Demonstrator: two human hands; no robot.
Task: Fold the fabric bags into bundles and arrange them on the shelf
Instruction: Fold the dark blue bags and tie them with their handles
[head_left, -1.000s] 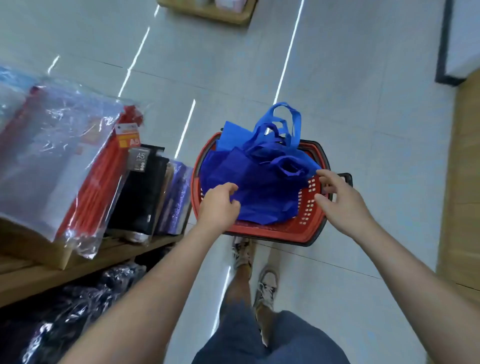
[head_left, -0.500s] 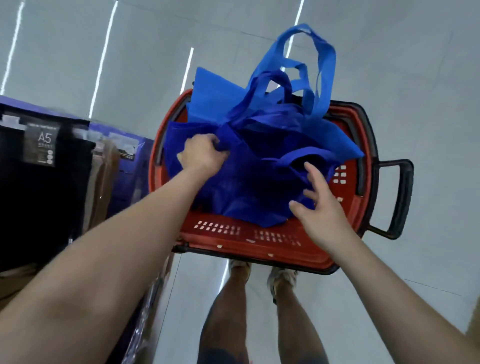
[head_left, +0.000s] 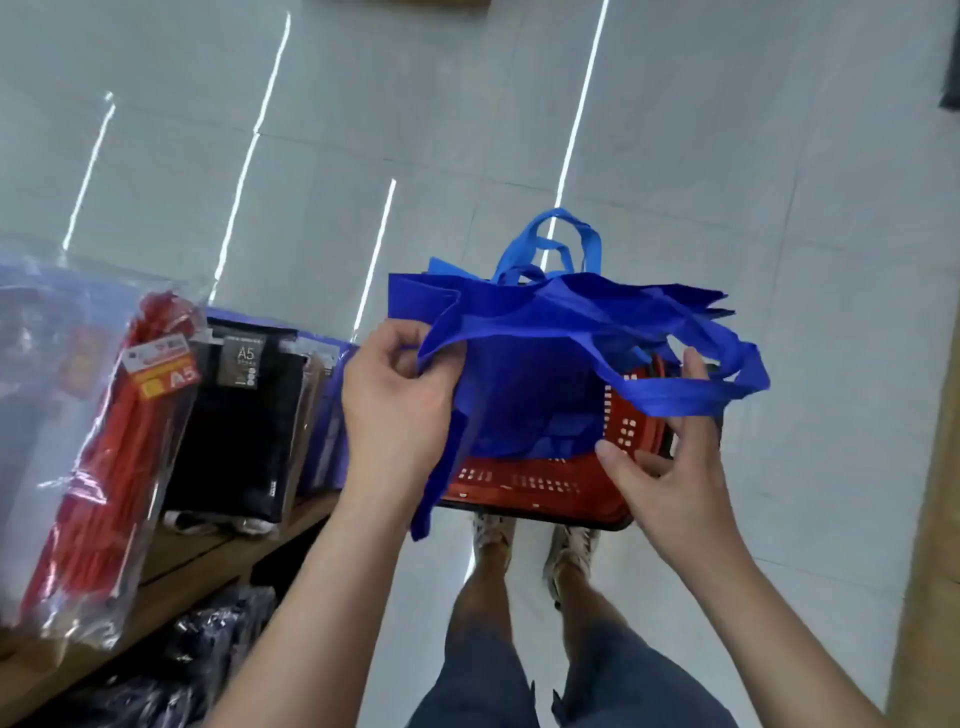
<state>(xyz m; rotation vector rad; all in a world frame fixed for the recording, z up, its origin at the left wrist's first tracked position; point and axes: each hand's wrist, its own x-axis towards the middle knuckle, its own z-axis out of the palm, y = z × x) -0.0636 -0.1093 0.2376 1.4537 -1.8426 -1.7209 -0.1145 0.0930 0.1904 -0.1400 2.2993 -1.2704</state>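
Bag (head_left: 519, 322) held above basket (head_left: 545, 486): left hand (head_left: 395, 400) pinches its edge, right hand (head_left: 670, 467), fingers spread, meets strap (head_left: 675, 402), apparently to fold.

A single view is given, taken from a wide-angle camera worn on the head of the person. It is pointed forward and steeply down, so the scene is seen from above, along the person's own arms. The left hand (head_left: 395, 400) and the right hand (head_left: 675, 478) are seen very near, around the middle of the frame, with the blue fabric bag (head_left: 530, 374) between them. The red basket (head_left: 519, 486) and the shoes (head_left: 569, 551) are seen farther below, on the tiled floor (head_left: 779, 156). The wooden shelf (head_left: 208, 556) is caught at the left side.
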